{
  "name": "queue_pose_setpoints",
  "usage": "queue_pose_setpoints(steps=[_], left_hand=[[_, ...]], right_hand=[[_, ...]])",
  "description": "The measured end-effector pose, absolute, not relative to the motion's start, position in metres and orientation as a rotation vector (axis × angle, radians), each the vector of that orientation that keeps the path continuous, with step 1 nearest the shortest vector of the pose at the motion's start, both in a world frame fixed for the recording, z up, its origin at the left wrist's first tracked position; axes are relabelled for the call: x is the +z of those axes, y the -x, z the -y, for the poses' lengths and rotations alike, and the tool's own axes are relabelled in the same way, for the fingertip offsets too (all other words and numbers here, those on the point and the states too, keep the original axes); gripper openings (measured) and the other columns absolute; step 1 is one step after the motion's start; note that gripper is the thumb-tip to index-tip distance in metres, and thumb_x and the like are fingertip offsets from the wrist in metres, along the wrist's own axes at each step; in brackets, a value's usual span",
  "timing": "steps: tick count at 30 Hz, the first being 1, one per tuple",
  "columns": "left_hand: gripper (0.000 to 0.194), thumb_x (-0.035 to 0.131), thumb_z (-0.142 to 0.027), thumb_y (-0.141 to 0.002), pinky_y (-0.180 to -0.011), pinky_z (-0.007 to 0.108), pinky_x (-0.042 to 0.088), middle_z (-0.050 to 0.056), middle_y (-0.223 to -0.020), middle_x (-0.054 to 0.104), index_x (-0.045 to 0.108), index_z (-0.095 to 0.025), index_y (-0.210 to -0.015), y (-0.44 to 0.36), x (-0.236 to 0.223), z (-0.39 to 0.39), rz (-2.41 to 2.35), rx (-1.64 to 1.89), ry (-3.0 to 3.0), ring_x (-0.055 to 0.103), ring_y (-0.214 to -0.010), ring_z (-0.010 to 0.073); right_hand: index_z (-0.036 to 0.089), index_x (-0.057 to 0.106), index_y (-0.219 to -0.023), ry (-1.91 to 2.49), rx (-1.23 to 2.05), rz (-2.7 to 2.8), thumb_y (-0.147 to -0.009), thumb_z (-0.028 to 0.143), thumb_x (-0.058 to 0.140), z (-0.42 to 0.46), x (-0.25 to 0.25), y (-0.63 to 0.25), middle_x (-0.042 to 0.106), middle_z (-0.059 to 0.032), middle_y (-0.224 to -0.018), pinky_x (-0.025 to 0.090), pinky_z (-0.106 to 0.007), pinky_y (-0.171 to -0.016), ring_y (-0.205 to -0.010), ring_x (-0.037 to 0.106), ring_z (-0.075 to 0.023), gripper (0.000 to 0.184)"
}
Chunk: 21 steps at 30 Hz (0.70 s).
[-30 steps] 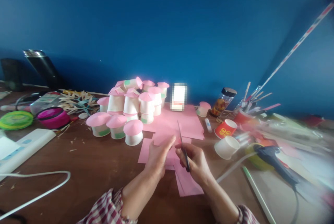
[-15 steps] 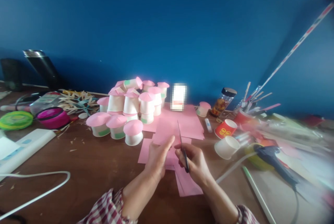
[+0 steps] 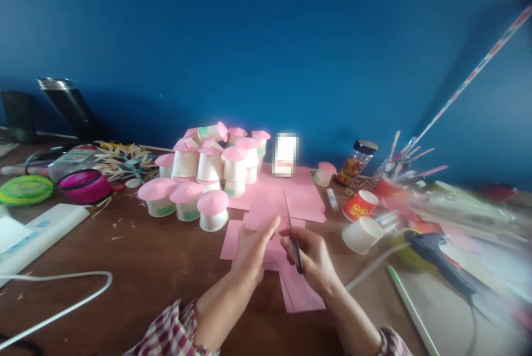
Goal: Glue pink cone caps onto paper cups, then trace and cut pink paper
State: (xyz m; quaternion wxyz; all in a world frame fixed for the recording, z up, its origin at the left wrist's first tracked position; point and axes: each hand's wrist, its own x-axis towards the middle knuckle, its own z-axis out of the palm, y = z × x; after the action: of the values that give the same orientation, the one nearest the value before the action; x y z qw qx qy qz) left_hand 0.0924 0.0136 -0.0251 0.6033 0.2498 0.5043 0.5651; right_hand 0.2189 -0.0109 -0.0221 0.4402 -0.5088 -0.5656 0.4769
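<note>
My left hand (image 3: 251, 248) grips a sheet of pink paper (image 3: 266, 209), thumb on top and fingers hidden beneath. Dark-handled scissors (image 3: 297, 256) are in my right hand (image 3: 313, 259), their blade pointing away from me along the right side of that sheet. Whether the blades are apart cannot be made out. More pink paper (image 3: 301, 292) lies on the table under and around both hands. To the left, several white paper cups (image 3: 213, 220) with pink paper cone tops stand grouped, some stacked and one lying on its side.
On the right are a red cup (image 3: 360, 205), a white cup (image 3: 362, 234), a glue gun (image 3: 436, 259) with its cord, and a jar (image 3: 356, 162). A power strip (image 3: 45, 234), a magenta round case (image 3: 84, 186) and a tumbler (image 3: 68, 107) occupy the left. A blue wall (image 3: 249, 40) rises behind.
</note>
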Motion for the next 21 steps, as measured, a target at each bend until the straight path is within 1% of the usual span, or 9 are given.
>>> queue_pose_setpoints(steps=[3,7,9,14,21], left_hand=[[0.037,0.081,-0.044,-0.057,-0.06,0.029,0.048,0.002,-0.06,0.061,0.065,-0.011,-0.066,-0.092,-0.025,-0.0138,-1.172,1.314,-0.579,0.058,-0.056,0.0138],[0.037,0.081,-0.043,-0.056,-0.054,0.028,0.046,0.0,-0.053,0.056,0.062,-0.012,-0.057,-0.0924,-0.0237,-0.0141,-1.163,1.327,-0.578,0.055,-0.051,0.0126],[0.037,0.081,-0.043,-0.055,-0.052,0.027,0.046,0.0,-0.05,0.056,0.062,-0.012,-0.056,-0.0928,-0.0234,-0.0145,-1.159,1.332,-0.575,0.055,-0.05,0.0128],[0.039,0.082,-0.045,-0.054,-0.049,0.027,0.045,0.001,-0.05,0.057,0.064,-0.01,-0.059,-0.0927,-0.0238,-0.0159,-1.196,1.344,-0.549,0.055,-0.049,0.0138],[0.034,0.08,-0.04,-0.058,-0.05,0.027,0.047,0.004,-0.057,0.063,0.066,-0.01,-0.065,-0.0927,-0.0226,-0.0155,-1.193,1.357,-0.6,0.059,-0.054,0.0159]], right_hand=[[0.011,0.064,-0.095,1.262,1.174,1.407,-0.076,0.046,0.066,0.0102,-0.0232,-0.2192,0.047,0.0045,-0.052,0.031,-0.022,-0.045,-0.048,0.042,-0.009,0.04],[0.011,0.065,-0.095,1.263,1.173,1.407,-0.076,0.046,0.066,0.0096,-0.0237,-0.2191,0.047,0.0046,-0.051,0.031,-0.021,-0.044,-0.047,0.042,-0.0087,0.04],[0.011,0.065,-0.095,1.266,1.18,1.398,-0.076,0.045,0.067,0.0098,-0.0232,-0.2188,0.048,0.0046,-0.051,0.031,-0.021,-0.043,-0.046,0.041,-0.0085,0.04],[0.011,0.066,-0.094,1.273,1.194,1.38,-0.075,0.046,0.068,0.0114,-0.0216,-0.2175,0.048,0.0042,-0.051,0.031,-0.021,-0.043,-0.046,0.042,-0.0085,0.04],[0.012,0.065,-0.095,1.245,1.217,1.381,-0.075,0.044,0.069,0.0099,-0.0227,-0.2177,0.049,0.0043,-0.052,0.033,-0.022,-0.045,-0.047,0.043,-0.0091,0.038]])
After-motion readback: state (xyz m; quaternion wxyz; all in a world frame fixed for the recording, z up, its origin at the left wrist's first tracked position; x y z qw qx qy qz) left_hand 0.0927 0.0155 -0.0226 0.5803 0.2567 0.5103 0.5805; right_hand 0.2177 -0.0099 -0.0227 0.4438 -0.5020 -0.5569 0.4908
